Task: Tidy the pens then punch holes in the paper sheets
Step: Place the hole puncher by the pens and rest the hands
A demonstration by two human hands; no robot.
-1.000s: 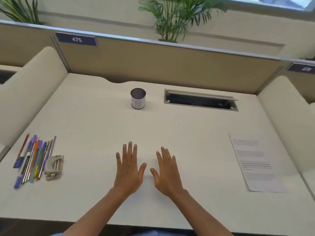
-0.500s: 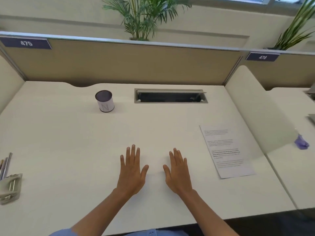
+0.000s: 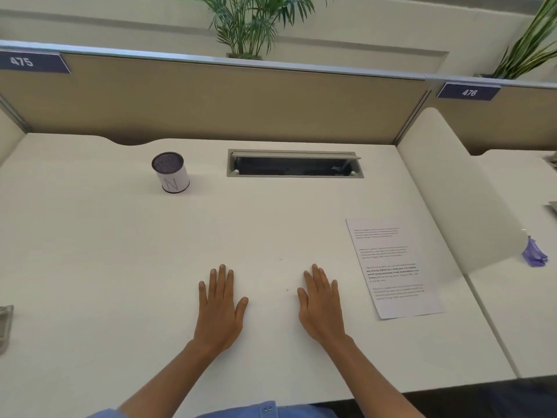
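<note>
My left hand [image 3: 221,306] and my right hand [image 3: 322,306] lie flat, palms down, on the white desk [image 3: 105,267], fingers spread, holding nothing. A printed paper sheet [image 3: 393,267] lies to the right of my right hand, a short gap away. An empty pen cup [image 3: 171,172] marked "N" stands upright at the back left. The grey hole punch [image 3: 5,325] shows only as a sliver at the left edge. The pens are out of view.
An open cable slot [image 3: 294,163] is sunk into the desk at the back. A beige partition [image 3: 241,101] closes the rear; a white side divider [image 3: 458,191] bounds the right. A purple object [image 3: 534,253] sits on the neighbouring desk.
The view has swung right, so the pens left the frame and the hole punch is nearly cut off. My hands have spread slightly apart and stay flat on the desk.
</note>
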